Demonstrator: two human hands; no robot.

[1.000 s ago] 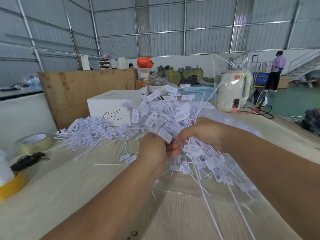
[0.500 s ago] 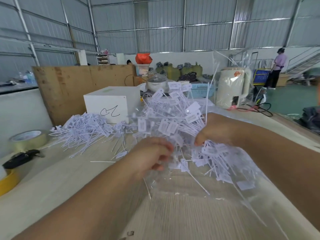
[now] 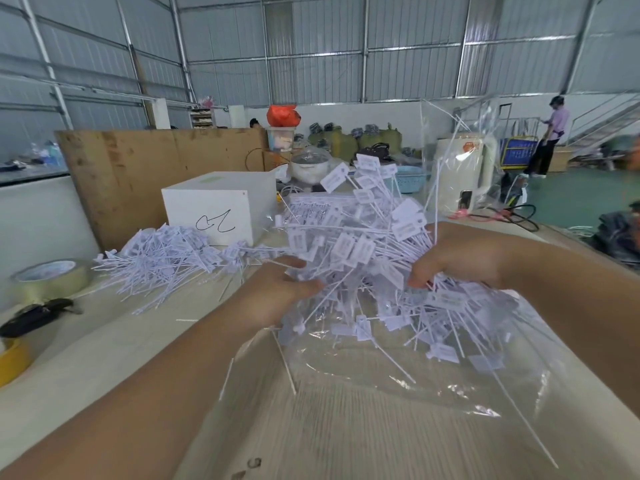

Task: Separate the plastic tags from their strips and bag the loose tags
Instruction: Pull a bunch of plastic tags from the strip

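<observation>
A big bundle of white plastic tags (image 3: 360, 237) with thin tails sits at the mouth of a clear plastic bag (image 3: 398, 382) lying on the table. My right hand (image 3: 450, 258) grips the bundle from the right, fingers curled into it. My left hand (image 3: 277, 289) rests against the bundle's left side, thumb up and fingers partly open; whether it holds the tags or the bag edge is unclear. Several loose tags (image 3: 446, 351) lie inside the bag. A second heap of tags (image 3: 173, 254) lies on the table at the left.
A white box (image 3: 214, 209) stands behind the left heap, against a plywood board (image 3: 138, 168). Tape rolls (image 3: 52, 275), a black tool (image 3: 34, 317) and a yellow roll (image 3: 10, 362) line the left edge. A white kettle (image 3: 460, 178) with cables stands back right. A person (image 3: 547, 140) stands far off.
Both hands have spread apart, the left moving down-left and loosening. The tag bundle has risen and fanned out, and more tags lie in the bag.
</observation>
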